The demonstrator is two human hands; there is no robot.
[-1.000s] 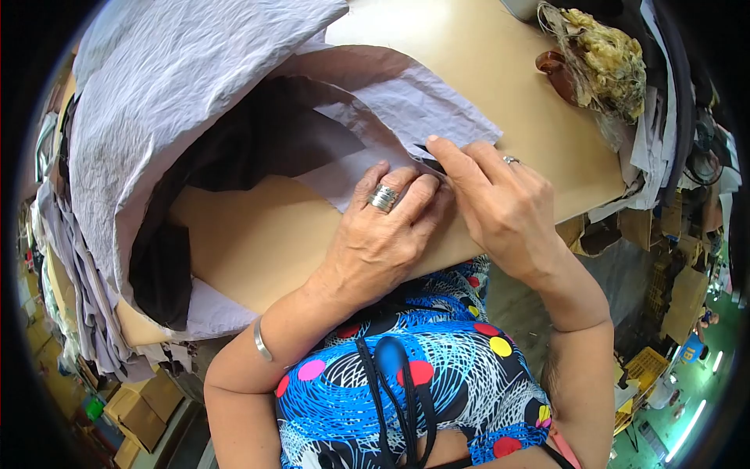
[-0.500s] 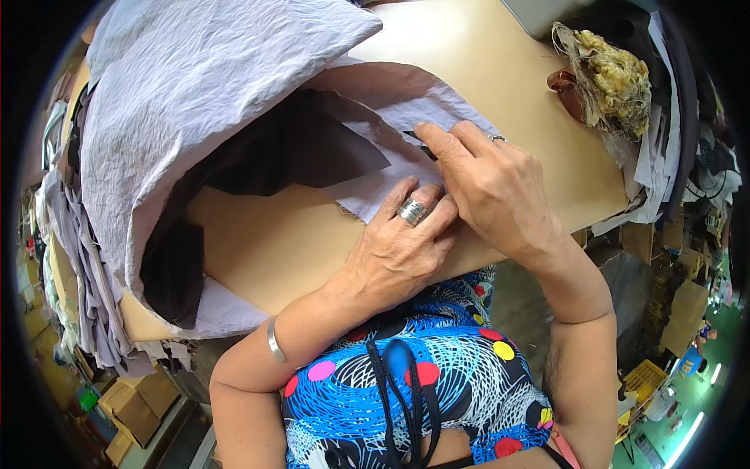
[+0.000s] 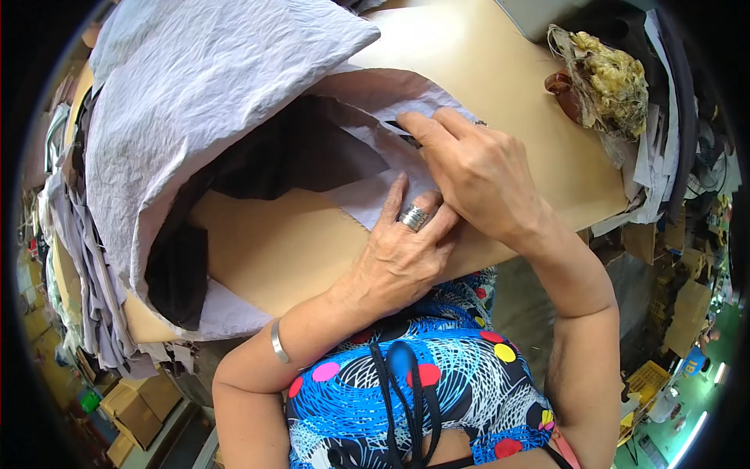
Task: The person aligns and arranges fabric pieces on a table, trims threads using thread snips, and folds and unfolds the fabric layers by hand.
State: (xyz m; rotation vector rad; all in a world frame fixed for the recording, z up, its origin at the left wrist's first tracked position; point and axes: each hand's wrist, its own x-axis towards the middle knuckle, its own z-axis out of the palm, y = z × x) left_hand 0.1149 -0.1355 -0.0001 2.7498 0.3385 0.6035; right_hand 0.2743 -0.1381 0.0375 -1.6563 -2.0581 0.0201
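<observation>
Head view, the only one: pale lavender cloth (image 3: pixel 211 102), crumpled and folded over, lies on the tan tabletop (image 3: pixel 289 242), one broad flap arching up at the left over dark cloth (image 3: pixel 269 160) that shows inside the fold. Right hand (image 3: pixel 488 176) sits on the narrow strip at the cloth's right end, fingers curled and closed around a slim black tool (image 3: pixel 393 123); only its dark end shows past the index finger, too little to name it. Left hand (image 3: pixel 410 250), wide silver ring on one finger, is bent just below, beside the strip's near edge; its fingertips are tucked under the right hand, so cannot tell whether they pinch anything. Handling, by judgement: light, soft and limp, with enough body to hold that arch; unlikely to slip much, hard to damage, though the raw edge may fray. Best hold probably the doubled edge by the fingers, cloth pinched flat, with the flap's weight left on the table. Tangled yellow fibres (image 3: pixel 613 74) lie at the far right. Writing: pale marks on a blue garment (image 3: pixel 691 366) in the background, too small to read; no brand or label legible on the cloth.
</observation>
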